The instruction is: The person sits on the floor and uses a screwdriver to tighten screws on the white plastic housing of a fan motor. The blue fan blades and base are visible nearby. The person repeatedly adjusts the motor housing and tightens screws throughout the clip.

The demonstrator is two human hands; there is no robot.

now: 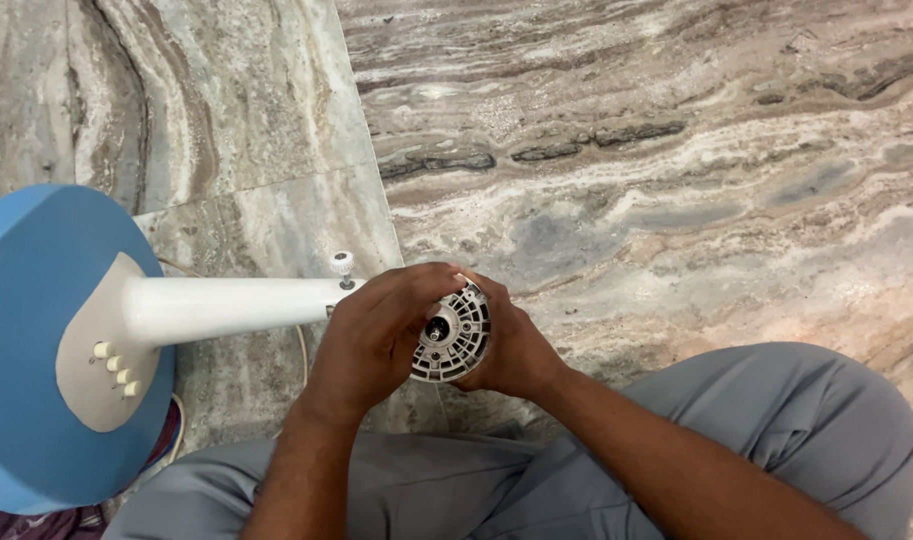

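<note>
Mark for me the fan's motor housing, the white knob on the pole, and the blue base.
motor housing (pixel 457 335): head view, ribbed grey front face between the hands.
white knob (pixel 343 264): head view, its round top.
blue base (pixel 27 300): head view, bare blue surface left of the button panel.

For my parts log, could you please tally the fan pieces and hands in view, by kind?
Blue round fan base: 1
White stand pole: 1
White adjusting knob: 1
Control buttons: 4
Grey vented motor housing: 1
Hands, left hand and right hand: 2
Total: 10
</note>
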